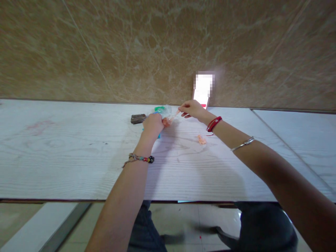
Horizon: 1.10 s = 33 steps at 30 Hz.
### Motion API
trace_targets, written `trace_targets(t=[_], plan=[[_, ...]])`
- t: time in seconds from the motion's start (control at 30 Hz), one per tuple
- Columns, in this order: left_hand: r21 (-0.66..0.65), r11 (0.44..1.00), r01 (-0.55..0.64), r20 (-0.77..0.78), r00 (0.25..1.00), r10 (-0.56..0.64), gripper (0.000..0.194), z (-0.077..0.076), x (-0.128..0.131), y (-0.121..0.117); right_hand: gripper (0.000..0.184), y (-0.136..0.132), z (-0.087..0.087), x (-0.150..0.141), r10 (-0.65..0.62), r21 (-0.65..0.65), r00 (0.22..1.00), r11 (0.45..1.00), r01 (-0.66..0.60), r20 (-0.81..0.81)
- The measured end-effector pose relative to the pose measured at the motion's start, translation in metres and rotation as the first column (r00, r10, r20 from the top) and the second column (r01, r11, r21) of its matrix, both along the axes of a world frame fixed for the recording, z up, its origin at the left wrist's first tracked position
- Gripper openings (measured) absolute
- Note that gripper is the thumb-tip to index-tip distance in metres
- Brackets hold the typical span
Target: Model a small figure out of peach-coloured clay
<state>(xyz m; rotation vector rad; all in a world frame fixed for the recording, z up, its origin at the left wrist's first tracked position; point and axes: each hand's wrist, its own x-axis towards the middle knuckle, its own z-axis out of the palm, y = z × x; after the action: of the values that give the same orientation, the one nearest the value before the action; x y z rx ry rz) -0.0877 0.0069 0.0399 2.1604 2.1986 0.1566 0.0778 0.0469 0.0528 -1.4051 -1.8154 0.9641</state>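
My left hand [153,124] is closed around a clear plastic bag [165,112] with green, blue and orange pieces inside, at the far side of the white table [65,157]. My right hand [193,109] pinches a thin orange strand [175,114] that stretches from the bag's mouth. A small orange lump [201,140] lies on the table below my right wrist.
A dark flat object [138,119] lies just left of the bag. A phone [203,90] with a lit screen leans against the brown marbled wall behind my right hand. A seam in the tabletop runs at the right. My knees and the floor show under the near edge.
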Motion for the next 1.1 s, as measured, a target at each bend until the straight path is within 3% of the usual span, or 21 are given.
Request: trace_targets(t=[0.13, 0.23, 0.37, 0.43, 0.53, 0.63, 0.7, 0.8, 0.93, 1.03, 1.1], plan=[[0.006, 1.0, -0.026, -0.05, 0.998, 0.026, 0.032, 0.0, 0.005, -0.003, 0.009, -0.011, 0.007, 0.031, -0.097, -0.069, 0.95, 0.994, 0.08, -0.298], [0.016, 1.0, -0.007, -0.101, 0.995, 0.009, 0.035, 0.0, 0.01, -0.007, 0.011, -0.027, 0.004, 0.059, -0.044, -0.073, 0.902, 0.997, 0.014, -0.43], [0.217, 0.97, 0.114, -0.143, 0.986, -0.084, 0.036, 0.0, 0.024, -0.015, 0.023, -0.053, -0.01, 0.091, 0.003, -0.094, 0.89, 0.994, -0.052, -0.456], [0.317, 0.916, 0.244, -0.081, 0.97, -0.231, 0.037, 0.0, 0.037, -0.02, 0.029, -0.065, -0.016, 0.102, -0.027, -0.109, 0.894, 0.994, -0.024, -0.448], [0.343, 0.833, 0.434, 0.206, 0.831, -0.517, 0.035, -0.001, 0.06, -0.031, 0.035, -0.078, -0.022, 0.11, -0.022, -0.056, 0.916, 0.998, 0.0, -0.4], [0.364, 0.777, 0.514, 0.388, 0.675, -0.628, 0.029, -0.005, 0.079, -0.042, 0.037, -0.088, -0.029, 0.107, 0.018, 0.009, 0.93, 1.0, -0.015, -0.366], [0.385, 0.759, 0.525, 0.434, 0.623, -0.651, 0.022, -0.008, 0.086, -0.047, 0.04, -0.092, -0.034, 0.103, 0.036, 0.003, 0.927, 0.999, -0.037, -0.374], [0.378, 0.758, 0.532, 0.472, 0.593, -0.652, 0.014, -0.013, 0.089, -0.049, 0.041, -0.097, -0.04, 0.097, 0.039, 0.039, 0.925, 0.999, -0.026, -0.378], [0.285, 0.833, 0.475, 0.666, 0.526, -0.528, 0.013, -0.015, 0.089, -0.045, 0.026, -0.1, -0.043, 0.096, 0.05, 0.226, 0.974, 0.974, 0.001, -0.222], [0.181, 0.875, 0.449, 0.842, 0.39, -0.374, 0.011, -0.014, 0.09, -0.045, 0.012, -0.103, -0.04, 0.098, 0.025, 0.426, 1.0, 0.904, -0.023, 0.001], [0.106, 0.908, 0.406, 0.906, 0.336, -0.256, 0.011, -0.011, 0.092, -0.048, 0.007, -0.106, -0.037, 0.098, -0.003, 0.537, 0.997, 0.843, -0.039, 0.077]])
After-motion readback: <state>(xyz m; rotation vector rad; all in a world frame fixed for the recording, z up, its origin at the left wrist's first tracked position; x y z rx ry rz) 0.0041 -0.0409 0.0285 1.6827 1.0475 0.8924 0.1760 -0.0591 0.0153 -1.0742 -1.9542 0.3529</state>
